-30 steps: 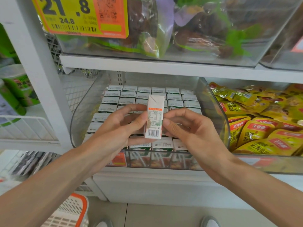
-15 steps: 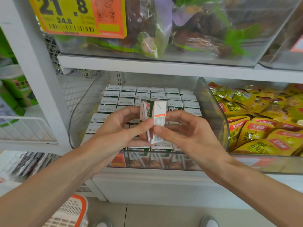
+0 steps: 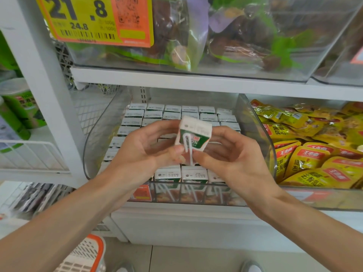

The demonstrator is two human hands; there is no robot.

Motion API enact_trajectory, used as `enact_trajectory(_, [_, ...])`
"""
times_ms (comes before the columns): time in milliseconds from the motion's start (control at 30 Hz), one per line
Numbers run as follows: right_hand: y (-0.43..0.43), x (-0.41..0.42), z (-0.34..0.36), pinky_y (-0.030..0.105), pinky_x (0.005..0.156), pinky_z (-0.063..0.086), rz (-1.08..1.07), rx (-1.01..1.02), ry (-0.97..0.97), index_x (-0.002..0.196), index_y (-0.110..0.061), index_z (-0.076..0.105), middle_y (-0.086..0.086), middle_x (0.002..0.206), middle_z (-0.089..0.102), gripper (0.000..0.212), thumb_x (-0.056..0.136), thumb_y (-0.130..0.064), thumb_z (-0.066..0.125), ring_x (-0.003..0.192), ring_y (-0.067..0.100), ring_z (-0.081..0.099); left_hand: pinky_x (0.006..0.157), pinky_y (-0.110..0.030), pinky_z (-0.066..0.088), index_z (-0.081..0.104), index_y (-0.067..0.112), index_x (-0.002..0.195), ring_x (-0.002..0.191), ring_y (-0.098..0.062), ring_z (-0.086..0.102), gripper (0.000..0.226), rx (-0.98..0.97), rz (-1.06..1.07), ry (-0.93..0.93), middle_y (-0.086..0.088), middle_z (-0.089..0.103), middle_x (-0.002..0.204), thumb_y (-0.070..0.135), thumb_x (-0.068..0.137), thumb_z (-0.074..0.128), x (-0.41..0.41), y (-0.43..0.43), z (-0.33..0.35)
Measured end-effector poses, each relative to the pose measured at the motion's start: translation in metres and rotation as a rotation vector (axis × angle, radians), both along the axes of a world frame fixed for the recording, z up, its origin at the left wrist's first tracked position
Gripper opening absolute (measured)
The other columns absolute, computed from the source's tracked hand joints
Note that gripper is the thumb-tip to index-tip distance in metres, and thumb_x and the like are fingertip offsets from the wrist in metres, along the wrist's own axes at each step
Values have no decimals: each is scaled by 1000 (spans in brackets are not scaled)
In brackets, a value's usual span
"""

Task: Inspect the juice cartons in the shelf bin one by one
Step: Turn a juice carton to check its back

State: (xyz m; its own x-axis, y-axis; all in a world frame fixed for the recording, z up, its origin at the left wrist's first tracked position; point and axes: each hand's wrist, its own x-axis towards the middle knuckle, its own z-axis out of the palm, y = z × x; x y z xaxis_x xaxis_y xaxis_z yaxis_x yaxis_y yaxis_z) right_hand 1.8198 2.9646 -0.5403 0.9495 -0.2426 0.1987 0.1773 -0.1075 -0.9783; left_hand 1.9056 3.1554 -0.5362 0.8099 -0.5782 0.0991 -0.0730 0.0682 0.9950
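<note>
— What is gripped by the left hand [image 3: 145,152]?
— A carton [image 3: 194,134] is gripped at its lower left edge, with the thumb pressed to the near face and the fingers curled behind it.

— And the right hand [image 3: 231,161]?
— The same carton is pinched at its lower right corner, thumb in front and fingers curled behind. It is shared between both hands.

— How is the carton held?
— It is held in the air over the middle of the bin [image 3: 92,154], tipped so that its white top is turned toward the camera. A white straw [image 3: 188,148] is seen fixed to the green face.

— What is seen under it?
— The other cartons [image 3: 170,112] are packed upright in close rows inside the clear bin, with their tops shown. More straws are seen through the front wall.

— Where is the bin placed?
— It is set on a white shelf [image 3: 176,211], just beside a bin filled with yellow packets [image 3: 306,154] on the right.

— And farther out?
— Bags [image 3: 245,42] are kept in a clear bin one shelf up, where a yellow and orange price tag [image 3: 94,18] is hung. A white and orange basket [image 3: 86,252] is seen at the lower left, over the floor [image 3: 196,260].
</note>
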Motion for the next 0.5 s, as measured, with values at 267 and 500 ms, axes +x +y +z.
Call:
enact_trajectory(267, [-8,1,-3,31,105,56,-2,-177,-159,113,-19,73,-5,115,80,42,83,8,84,118,14,73,92,-9,52,75,24,110,115,4,68,44,62,69,-203,17,79,113,13,69,88,-4,-2,5])
enact_trajectory(500, [-9,0,-5,32,104,57,9,-189,-135,117,-19,72,-7,117,79,42,84,5,84,119,13,72,92,-12,54,75,27,110,114,0,70,44,72,83,-191,15,79,113,12,70,87,-2,-2,2])
